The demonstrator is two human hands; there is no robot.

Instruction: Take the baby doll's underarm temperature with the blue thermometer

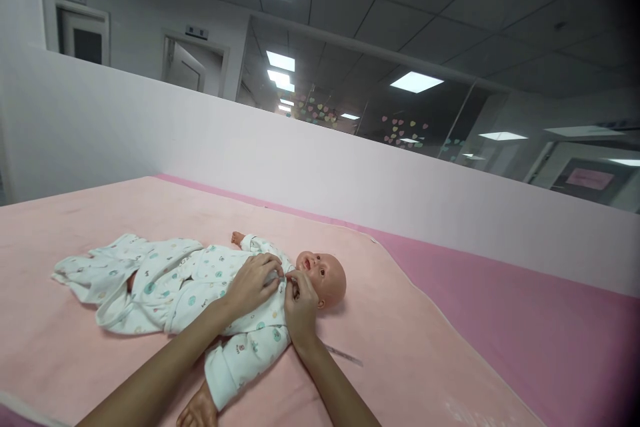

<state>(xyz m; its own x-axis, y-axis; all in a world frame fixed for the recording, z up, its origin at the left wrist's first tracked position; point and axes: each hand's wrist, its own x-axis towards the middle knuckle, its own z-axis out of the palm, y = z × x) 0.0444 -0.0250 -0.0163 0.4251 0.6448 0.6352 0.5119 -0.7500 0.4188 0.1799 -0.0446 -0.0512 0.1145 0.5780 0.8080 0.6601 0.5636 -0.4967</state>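
Note:
A baby doll lies on its back on a light pink blanket, head to the right. It wears a white printed sleepsuit. My left hand rests on the doll's chest with its fingers curled onto the suit's front near the collar. My right hand pinches the suit's fabric at the neck, just below the chin. The doll's near arm stretches toward me, its bare hand at the bottom edge.
The blanket covers a darker pink mat that shows along the far and right sides. A low white partition wall runs behind the mat. A thin clear strip lies on the blanket beside my right forearm.

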